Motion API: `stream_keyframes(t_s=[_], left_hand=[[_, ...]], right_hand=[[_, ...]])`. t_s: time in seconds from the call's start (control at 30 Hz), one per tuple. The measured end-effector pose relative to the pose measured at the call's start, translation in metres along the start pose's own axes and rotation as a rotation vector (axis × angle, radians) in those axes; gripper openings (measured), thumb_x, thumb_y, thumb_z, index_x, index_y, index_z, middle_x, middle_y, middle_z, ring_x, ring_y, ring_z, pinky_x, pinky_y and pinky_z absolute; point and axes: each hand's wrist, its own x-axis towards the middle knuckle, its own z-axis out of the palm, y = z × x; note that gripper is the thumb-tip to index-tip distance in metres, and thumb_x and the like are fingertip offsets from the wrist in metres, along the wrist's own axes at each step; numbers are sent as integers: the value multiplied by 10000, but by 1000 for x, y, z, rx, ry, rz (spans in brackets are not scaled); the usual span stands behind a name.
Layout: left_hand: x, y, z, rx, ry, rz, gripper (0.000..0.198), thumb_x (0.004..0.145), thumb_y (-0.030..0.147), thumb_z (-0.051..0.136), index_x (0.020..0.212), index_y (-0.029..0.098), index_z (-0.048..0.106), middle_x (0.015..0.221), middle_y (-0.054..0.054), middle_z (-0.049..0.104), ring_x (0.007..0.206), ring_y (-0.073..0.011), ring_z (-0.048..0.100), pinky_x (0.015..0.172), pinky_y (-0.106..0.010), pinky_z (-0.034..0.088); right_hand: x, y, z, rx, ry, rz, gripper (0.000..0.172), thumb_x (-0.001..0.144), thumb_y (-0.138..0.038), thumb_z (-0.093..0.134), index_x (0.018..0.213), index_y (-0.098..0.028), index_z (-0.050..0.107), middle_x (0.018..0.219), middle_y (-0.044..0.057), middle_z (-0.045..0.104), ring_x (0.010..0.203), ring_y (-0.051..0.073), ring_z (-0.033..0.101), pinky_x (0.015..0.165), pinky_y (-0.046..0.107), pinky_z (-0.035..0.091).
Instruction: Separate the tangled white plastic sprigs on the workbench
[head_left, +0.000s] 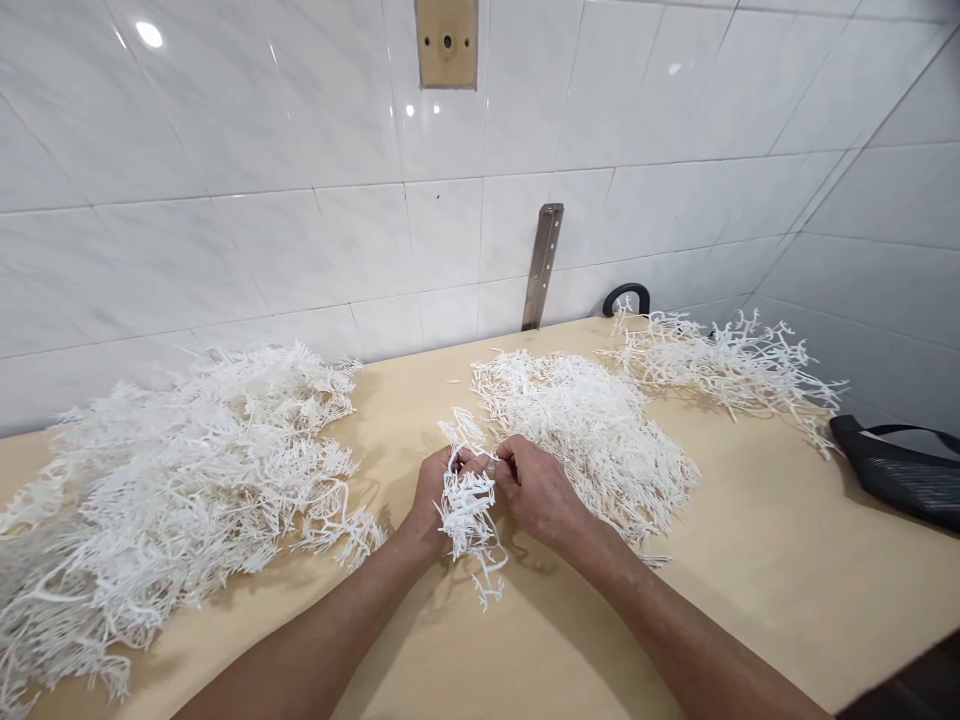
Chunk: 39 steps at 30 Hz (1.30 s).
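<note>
White branching plastic pieces [469, 505] hang in a small cluster between my hands, at the middle of the table. My left hand [435, 492] is closed on this cluster from the left, its fingers partly hidden behind the strands. On the right, my right hand [534, 488] pinches at the cluster's upper right edge, fingertips pressed together. A large heap of similar white pieces [202, 480] spreads over the left side. Just beyond my right hand lies a flatter pile of short white pieces [585, 430]. Looser white branches [720, 360] lie at the back right.
The pale wooden table [750, 540] meets a tiled wall [300, 120]. A metal strip [542, 268] leans upright against that wall. A black curved handle [627, 296] shows behind the loose branches, and a black object with a strap [900, 470] sits at the right edge.
</note>
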Motion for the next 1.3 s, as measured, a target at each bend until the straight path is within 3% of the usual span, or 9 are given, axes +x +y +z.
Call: stream_keyframes(t_s=[0.13,0.27,0.4,0.57,0.7,0.93,1.0,1.13,1.3], left_hand=[[-1,-2,1,-47,-4,-35,236,491,185,688,488,173,453,427,59,400,405,-68,373,429,-218,272],[0,-4,-5,-53,-46,57,317,545,249,793,528,166,487,457,58,430,418,-62,374,436,-212,271],[10,-9,-16,24,-216,35,329,641,397,828,677,151,613,491,43,472,416,-67,383,421,-222,249],[21,-17,-21,-73,-241,94,353,703,447,806,786,130,675,553,40,493,466,-63,412,464,-225,319],[25,-21,-22,-77,-231,80,378,667,442,836,820,131,686,591,29,532,475,-67,452,485,-230,377],[23,-15,-22,-136,-213,30,369,643,412,859,745,156,614,589,35,523,481,-72,495,465,-211,379],[22,-13,-22,-123,-222,25,371,653,421,853,743,160,605,558,42,499,458,-70,474,423,-206,327],[21,-14,-21,-92,-223,58,352,703,452,810,776,165,620,507,42,487,415,-78,447,396,-221,278],[20,-16,-22,-46,-211,36,379,685,469,816,787,154,631,506,30,511,406,-85,448,398,-226,280]], right_hand=[[4,1,3,-89,-8,-9,142,929,-161,432,822,-200,517,717,42,589,614,171,511,579,283,333],[13,8,-16,-119,131,191,197,853,-93,495,696,-210,479,639,56,566,580,187,535,553,298,357],[15,14,-35,120,127,175,89,870,-257,508,802,-214,546,668,10,607,539,162,594,488,261,427],[10,12,-33,338,110,156,153,830,-362,565,796,-213,567,647,-23,608,440,125,570,448,246,461],[11,17,-32,251,104,84,170,855,-356,521,813,-214,606,659,-13,619,474,132,562,521,273,475],[17,30,-38,-69,471,38,240,817,-276,524,995,-147,618,995,142,660,727,209,613,721,374,475],[14,23,-37,75,385,75,239,834,-336,548,974,-159,625,917,112,667,647,187,606,652,346,484],[7,6,-26,535,-77,106,325,860,-483,562,955,-184,649,696,3,625,447,127,539,464,275,467],[7,2,-7,689,-98,130,355,816,-516,625,943,-188,667,690,-11,629,449,114,523,445,262,489]])
